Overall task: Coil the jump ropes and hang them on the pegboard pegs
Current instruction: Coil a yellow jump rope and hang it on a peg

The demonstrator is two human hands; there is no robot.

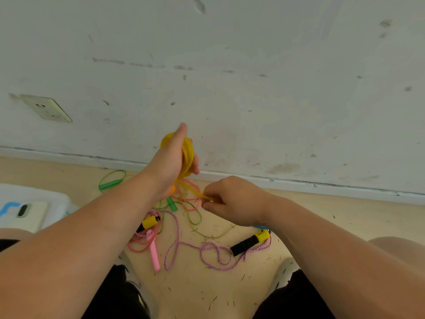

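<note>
My left hand (171, 162) is raised near the wall, with a yellow jump rope (188, 155) wound in loops around it. A strand of that rope runs down to my right hand (226, 201), which pinches it between thumb and fingers. On the floor below lie tangled ropes: a green one (110, 183) with green handles, a thin pink one with a pink handle (153, 252), and a braided purple-pink rope (207, 249) with black-and-yellow handles (250, 241). No pegboard is in view.
A scuffed white wall (253, 77) with a socket (47, 108) rises straight ahead above a tan floor. A white box with a phone (25, 211) on it sits at the left. My knees frame the ropes on both sides.
</note>
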